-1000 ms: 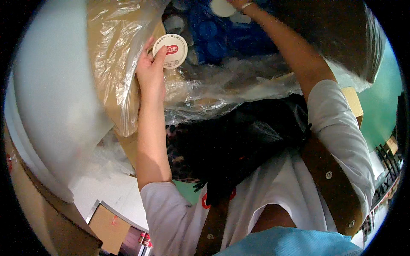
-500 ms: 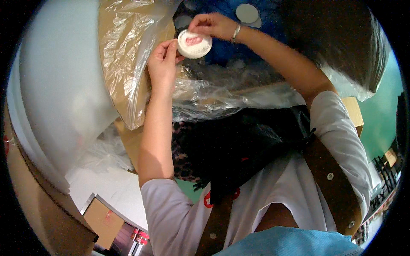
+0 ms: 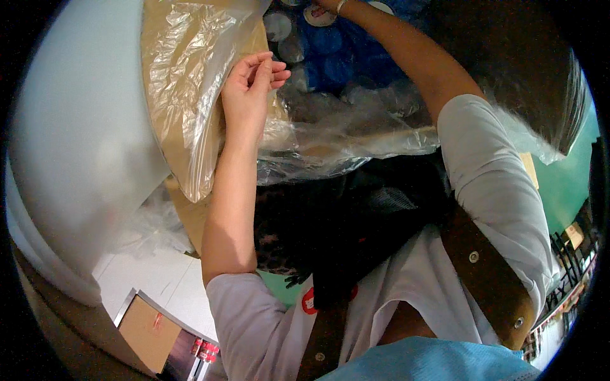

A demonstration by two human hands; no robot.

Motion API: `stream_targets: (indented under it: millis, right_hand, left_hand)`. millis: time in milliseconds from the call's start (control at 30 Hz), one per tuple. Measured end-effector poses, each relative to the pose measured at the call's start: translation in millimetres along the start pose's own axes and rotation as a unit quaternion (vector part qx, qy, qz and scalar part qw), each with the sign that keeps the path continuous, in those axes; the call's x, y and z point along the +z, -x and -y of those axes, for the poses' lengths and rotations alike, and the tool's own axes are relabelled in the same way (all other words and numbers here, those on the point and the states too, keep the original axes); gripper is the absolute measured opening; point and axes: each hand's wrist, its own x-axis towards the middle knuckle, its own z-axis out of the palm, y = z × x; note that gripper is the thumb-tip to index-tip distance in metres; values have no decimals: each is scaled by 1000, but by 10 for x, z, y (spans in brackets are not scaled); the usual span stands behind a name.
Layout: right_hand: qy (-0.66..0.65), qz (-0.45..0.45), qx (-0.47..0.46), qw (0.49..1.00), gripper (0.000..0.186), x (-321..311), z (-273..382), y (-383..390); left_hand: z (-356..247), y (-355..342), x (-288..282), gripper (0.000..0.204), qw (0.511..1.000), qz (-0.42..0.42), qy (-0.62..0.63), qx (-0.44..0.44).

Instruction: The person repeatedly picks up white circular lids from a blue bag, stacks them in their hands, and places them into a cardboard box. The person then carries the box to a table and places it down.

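My left hand [image 3: 253,76] hangs at the left edge of an open cardboard box [image 3: 273,95]. Its fingers are loosely curled, a little apart, with nothing between them. Far up, my right hand [image 3: 329,3] reaches into the box and is mostly cut off by the upper edge, so its fingers are hidden. Right below it is a round white disc [image 3: 319,16], lid-like, with a reddish print; I cannot tell whether the hand grips it. Blue plastic film [image 3: 327,41] and several pale round pieces lie around it in the box.
Clear plastic liner [image 3: 337,143] spills over the box's near edge, and more covers the brown cardboard flap [image 3: 190,82] on the left. A large white curved surface [image 3: 82,108] stands further left. A taped carton [image 3: 149,333] is at the lower left.
The white disc has left my left hand and moved up and right into the box with my right hand. My left hand has let go and stays nearly in place.
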Motion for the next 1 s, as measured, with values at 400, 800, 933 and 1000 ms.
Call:
stream_targets:
  millis: [400, 800, 933, 1000]
  right_hand:
    - [3, -380, -127, 916, 15, -325, -105, 378]
    - [225, -136, -192, 945, 23, 387, -32, 507]
    - [298, -96, -116, 943, 26, 557, -61, 550]
    - [275, -93, -146, 945, 26, 519, 41, 587]
  left_hand:
    - [27, -17, -28, 19, 1000, 22, -4, 9]
    - [27, -23, -4, 20, 999, 28, -17, 10]
    - [21, -55, 37, 20, 999, 43, -16, 9]
    - [38, -32, -8, 20, 999, 34, -20, 5]
